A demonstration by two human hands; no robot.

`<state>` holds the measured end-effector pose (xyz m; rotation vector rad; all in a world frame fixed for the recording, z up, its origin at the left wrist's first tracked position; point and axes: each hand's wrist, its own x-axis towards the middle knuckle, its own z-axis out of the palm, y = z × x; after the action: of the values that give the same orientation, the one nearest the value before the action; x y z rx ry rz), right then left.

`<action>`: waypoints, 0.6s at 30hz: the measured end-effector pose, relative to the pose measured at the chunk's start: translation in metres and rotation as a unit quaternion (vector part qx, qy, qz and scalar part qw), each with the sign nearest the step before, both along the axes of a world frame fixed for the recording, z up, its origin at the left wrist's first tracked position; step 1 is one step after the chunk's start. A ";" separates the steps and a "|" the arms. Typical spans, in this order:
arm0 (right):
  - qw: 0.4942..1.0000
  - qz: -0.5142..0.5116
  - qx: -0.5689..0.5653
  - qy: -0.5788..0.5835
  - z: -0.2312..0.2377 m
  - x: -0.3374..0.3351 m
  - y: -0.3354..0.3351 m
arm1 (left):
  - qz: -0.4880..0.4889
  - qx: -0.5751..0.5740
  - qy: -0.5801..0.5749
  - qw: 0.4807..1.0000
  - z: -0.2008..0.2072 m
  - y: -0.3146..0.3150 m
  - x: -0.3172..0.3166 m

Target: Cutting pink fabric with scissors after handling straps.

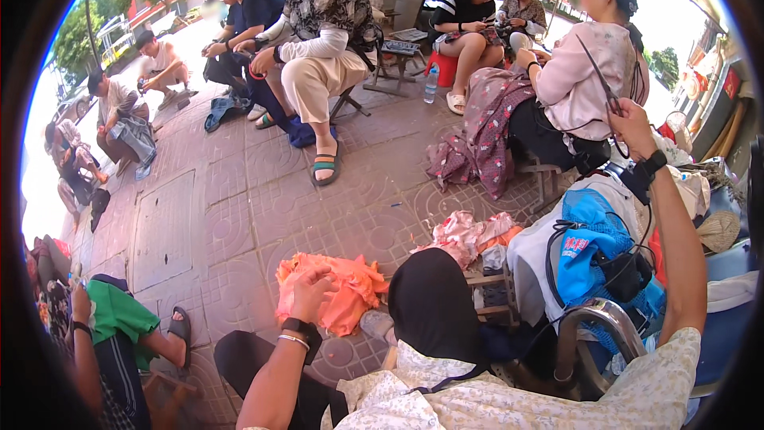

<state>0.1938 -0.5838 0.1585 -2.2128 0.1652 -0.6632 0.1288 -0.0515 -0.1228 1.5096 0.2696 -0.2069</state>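
Observation:
My right hand is raised at the right, closed round the handles of a pair of dark scissors. Their long blades point up and to the left. Lower down, near the middle, my left hand is held up with its fingers curled together in a pinch. Whatever is in that pinch, if anything, is too small to make out. Behind the left hand lies a crumpled orange cloth, close to my knees. The hand appears in front of the cloth; I cannot tell whether they touch.
Pink and orange cloths lie beyond my knee. A blue mesh bag and a curved metal armrest are beside my right arm. Several people sit around on low stools, one in a pink top nearby. A water bottle stands on the paving.

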 end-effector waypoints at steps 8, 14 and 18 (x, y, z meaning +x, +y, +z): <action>0.945 0.294 0.139 0.041 -0.035 0.028 0.202 | 0.026 -0.029 -0.030 0.999 -0.007 0.000 -0.013; 0.870 0.384 0.256 0.175 -0.092 0.034 0.303 | 0.039 0.017 -0.014 0.999 -0.016 0.009 -0.024; 0.802 0.411 0.341 0.267 -0.134 0.032 0.351 | 0.084 0.040 0.020 0.995 -0.023 0.029 -0.034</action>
<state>0.2262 -0.2326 0.0243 -1.4692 -0.2470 0.4665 0.0944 -0.0220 -0.1458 1.5538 0.4402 -0.0928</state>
